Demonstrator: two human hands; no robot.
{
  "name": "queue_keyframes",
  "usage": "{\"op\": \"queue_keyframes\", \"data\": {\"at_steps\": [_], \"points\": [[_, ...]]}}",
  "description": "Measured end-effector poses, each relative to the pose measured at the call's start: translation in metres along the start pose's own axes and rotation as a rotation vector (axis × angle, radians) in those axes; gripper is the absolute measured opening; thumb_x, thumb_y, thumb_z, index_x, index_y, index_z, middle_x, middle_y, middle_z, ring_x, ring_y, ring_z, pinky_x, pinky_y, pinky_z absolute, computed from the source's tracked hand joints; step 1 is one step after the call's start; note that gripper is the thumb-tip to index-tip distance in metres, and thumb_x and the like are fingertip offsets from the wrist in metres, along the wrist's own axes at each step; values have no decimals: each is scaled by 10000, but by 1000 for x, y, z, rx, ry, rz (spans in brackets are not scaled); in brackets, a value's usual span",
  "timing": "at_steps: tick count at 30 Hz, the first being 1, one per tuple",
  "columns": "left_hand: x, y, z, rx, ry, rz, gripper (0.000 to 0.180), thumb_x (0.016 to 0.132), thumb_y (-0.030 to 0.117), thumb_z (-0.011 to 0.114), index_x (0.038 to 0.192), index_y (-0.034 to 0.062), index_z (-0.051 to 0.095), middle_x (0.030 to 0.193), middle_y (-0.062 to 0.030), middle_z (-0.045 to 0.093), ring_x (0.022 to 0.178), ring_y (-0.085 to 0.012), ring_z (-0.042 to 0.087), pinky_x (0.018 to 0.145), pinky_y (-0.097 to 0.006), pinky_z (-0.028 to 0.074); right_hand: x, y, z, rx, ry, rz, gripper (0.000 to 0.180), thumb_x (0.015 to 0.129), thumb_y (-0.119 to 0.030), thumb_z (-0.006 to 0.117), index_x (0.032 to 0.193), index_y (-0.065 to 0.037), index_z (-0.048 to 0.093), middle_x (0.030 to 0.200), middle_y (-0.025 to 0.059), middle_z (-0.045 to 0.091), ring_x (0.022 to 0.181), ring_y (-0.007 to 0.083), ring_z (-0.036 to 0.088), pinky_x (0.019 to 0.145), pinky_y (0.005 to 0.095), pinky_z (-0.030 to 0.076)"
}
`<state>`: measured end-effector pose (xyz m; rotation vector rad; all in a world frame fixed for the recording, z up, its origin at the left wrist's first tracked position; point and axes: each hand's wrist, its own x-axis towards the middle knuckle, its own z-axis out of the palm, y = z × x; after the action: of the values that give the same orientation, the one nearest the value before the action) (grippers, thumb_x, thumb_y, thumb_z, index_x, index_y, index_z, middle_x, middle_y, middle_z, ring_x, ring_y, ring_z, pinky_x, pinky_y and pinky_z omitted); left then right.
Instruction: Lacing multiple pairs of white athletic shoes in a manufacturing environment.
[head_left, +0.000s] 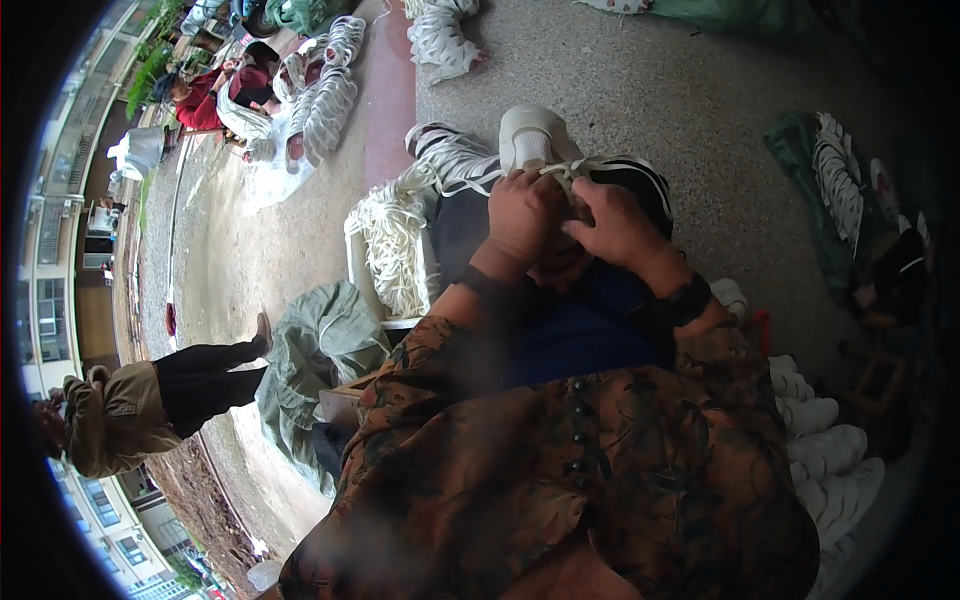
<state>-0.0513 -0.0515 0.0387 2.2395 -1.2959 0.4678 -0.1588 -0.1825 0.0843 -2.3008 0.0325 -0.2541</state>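
Pinching lace [572,170] | hands [522,217] [615,225] together, partly hiding white shoe [533,128] | lace-filled box [357,265] left | piled shoes [828,452] right

Set in an open-air work yard, as indicated by speckled paving [640,90], building fronts [50,235], clustered white shoes [815,412] and heaped laces [398,250].
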Motion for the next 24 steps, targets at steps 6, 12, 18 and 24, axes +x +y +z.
{"op": "queue_keyframes", "data": {"at_steps": [6,12,18,24], "points": [[7,4,-5,100,-199,-45,93,726,192,596,706,110,635,802,-53,647,783,-237,633,690,-381,477,1,11,17,-110,4,178,252,761,-169,635,882,10,505,805,269,616,817,437,604,727,491,486],[20,20,-43,297,-474,98,121,742,214,591,721,129,675,785,-29,654,835,-228,639,722,-385,463,-1,15,18,-163,1,191,297,789,-244,626,888,12,512,791,266,622,801,439,609,721,493,489],[-37,-42,-144,311,-561,-69,119,757,198,612,711,91,640,802,-89,618,815,-227,605,716,-321,458,-7,17,9,-196,18,133,415,821,-381,619,950,2,522,794,260,626,818,431,615,722,488,488],[-36,-30,-118,-1405,-107,-663,213,876,229,565,716,89,548,925,-98,592,767,-227,562,696,-304,434,-4,18,4,-194,69,14,321,869,-339,565,859,-18,555,750,242,616,764,426,608,676,481,480]]}}
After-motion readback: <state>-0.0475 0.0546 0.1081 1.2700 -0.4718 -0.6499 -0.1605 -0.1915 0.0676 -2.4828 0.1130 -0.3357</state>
